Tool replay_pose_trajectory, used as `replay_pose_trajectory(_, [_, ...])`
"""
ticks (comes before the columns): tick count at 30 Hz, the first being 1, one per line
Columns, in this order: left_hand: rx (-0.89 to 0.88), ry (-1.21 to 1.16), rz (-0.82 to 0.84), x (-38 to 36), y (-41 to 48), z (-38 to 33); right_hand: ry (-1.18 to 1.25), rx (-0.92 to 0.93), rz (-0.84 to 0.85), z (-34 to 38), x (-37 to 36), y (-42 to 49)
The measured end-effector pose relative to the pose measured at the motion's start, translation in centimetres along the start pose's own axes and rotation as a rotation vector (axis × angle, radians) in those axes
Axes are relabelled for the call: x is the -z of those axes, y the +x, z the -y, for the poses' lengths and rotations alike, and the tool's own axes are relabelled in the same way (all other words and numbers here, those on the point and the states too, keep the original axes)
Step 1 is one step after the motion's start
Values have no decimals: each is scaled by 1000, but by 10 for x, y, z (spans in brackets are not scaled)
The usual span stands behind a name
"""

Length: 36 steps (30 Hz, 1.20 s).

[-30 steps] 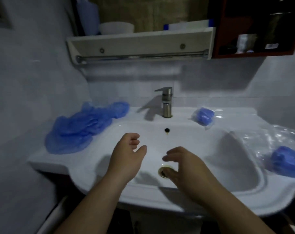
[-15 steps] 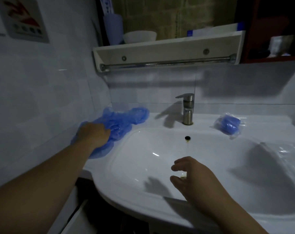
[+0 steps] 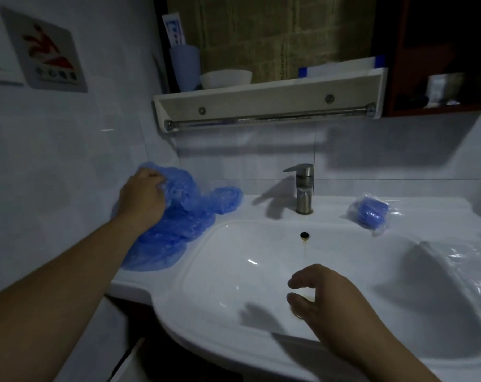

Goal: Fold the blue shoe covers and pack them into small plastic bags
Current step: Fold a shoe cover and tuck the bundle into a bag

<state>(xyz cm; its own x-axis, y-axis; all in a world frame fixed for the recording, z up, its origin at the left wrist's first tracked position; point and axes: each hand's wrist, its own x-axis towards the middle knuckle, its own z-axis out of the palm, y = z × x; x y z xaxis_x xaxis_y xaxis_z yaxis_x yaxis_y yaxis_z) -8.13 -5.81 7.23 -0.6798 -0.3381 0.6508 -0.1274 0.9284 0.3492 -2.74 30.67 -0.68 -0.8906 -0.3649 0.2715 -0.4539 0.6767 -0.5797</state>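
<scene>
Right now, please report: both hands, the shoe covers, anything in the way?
Left hand grips the pile of blue shoe covers left of the basin. Right hand empty, over it. One packed bag beside the faucet. Nothing blocks.

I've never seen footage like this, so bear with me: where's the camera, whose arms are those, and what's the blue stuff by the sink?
There is no machine here: these are a person's two bare hands, filmed by a wide-angle camera worn on the head, looking forward and down. The left hand grips a pile of blue shoe covers on the sink ledge, left of the tap. The right hand hovers over its bowl, fingers loosely curled, holding nothing. Right of the tap lies one bag already packed with covers; clear plastic shows at the far right edge.
</scene>
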Motion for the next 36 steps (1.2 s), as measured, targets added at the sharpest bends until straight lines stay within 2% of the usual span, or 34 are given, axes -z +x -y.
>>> replay_pose_trajectory(4, [-102, -340, -18, 16, -28, -70, 186, -5, -70, 4, 3, 3])
replay_pose_trajectory(8, [-227, -541, 11, 10, -87, -139, 687, -99, -117, 8, 14, 3])
replay_pose_trajectory(10, [-255, -582, 81, 0, -123, -163, 916, -165, -80, 2, 18, 3])
replay_pose_trajectory(13, [-364, -569, 126, -14, -163, -183, 1129, -204, -46, -8, 26, 3])
replay_pose_trajectory(15, [-397, -592, 172, -21, -180, -188, 1235, -228, -92, -12, 31, 3])
replay_pose_trajectory(18, [-329, -695, 293, -26, -195, -192, 1231, -295, -265, -22, 33, 3])
replay_pose_trajectory(21, [-206, -804, 278, -28, -201, -194, 1194, -350, -367, -25, 38, 2])
replay_pose_trajectory(26, [361, -877, 174, -21, -191, -186, 1223, -385, -379, -26, 56, -4])
replay_pose_trajectory(27, [429, -883, 161, -19, -189, -184, 1220, -390, -359, -25, 59, -6])
replay_pose_trajectory(29, [431, -918, 189, -14, -185, -181, 1191, -378, -265, -23, 59, -8])
replay_pose_trajectory(33, [240, -990, 531, -12, -189, -184, 1073, -300, -51, -22, 51, -13])
replay_pose_trajectory(34, [218, -981, 566, -13, -192, -187, 1041, -280, -17, -21, 49, -14])
replay_pose_trajectory(36, [256, -949, 493, -16, -194, -188, 1013, -284, 11, -19, 48, -16])
